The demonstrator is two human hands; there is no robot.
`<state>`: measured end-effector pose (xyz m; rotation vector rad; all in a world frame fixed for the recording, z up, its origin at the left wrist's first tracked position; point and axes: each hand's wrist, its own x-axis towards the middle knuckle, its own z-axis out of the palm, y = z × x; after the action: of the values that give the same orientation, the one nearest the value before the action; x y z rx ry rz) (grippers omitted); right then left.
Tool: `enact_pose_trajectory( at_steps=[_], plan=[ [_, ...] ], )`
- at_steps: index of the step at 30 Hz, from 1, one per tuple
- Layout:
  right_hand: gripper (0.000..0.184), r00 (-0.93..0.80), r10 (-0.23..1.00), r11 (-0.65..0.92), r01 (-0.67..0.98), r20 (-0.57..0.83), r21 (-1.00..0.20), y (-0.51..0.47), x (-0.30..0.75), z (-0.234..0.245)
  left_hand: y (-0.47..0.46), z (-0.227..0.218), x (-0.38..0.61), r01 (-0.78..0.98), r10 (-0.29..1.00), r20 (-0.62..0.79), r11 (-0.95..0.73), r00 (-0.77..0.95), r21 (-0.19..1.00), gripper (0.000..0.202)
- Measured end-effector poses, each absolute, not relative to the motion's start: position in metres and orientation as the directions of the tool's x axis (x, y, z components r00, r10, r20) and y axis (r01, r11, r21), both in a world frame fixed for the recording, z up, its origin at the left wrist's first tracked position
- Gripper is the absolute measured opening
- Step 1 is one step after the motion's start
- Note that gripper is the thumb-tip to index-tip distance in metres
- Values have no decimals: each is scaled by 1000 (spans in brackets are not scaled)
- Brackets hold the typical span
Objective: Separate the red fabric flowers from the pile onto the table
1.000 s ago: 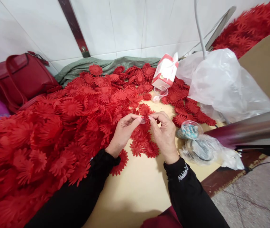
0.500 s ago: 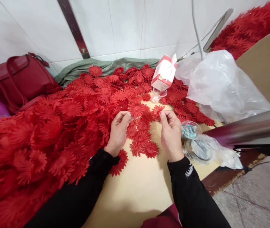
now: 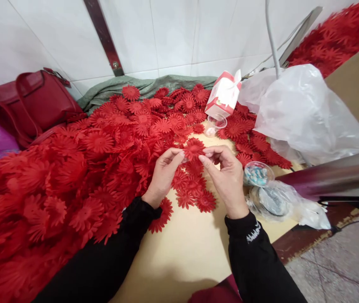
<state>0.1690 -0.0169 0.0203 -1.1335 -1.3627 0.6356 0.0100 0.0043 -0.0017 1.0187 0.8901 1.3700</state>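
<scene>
My left hand and my right hand meet above the table, both pinching one red fabric flower between their fingertips. Under and just below the hands lie a few loose red flowers on the tan table. A huge pile of the same red flowers spreads to the left and behind. Right of my right hand stands a small clear cup with pale blue bits.
A red handbag sits at the back left by the tiled wall. A red-and-white box and a clear cup stand behind the hands. A crumpled clear plastic bag, a metal tube and a bagged round object fill the right.
The hands had parted, the left to the pile and the right holding a flower. Now they have come together again, both pinching one flower.
</scene>
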Motion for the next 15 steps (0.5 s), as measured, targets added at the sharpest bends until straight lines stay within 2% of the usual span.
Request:
enact_pose_trajectory(
  at_steps=[5, 10, 15],
  plan=[
    [4, 142, 861, 394, 422, 489, -816, -17, 166, 15, 0, 3, 12, -254, 985, 109, -73, 132, 964, 19],
    [7, 103, 878, 393, 401, 468, -827, -18, 167, 15, -1, 3, 11, -258, 986, 97, -59, 137, 964, 17],
    [12, 141, 889, 356, 381, 435, -853, -16, 168, 13, -1, 4, 12, -299, 984, 78, -26, 162, 954, 17]
  ],
)
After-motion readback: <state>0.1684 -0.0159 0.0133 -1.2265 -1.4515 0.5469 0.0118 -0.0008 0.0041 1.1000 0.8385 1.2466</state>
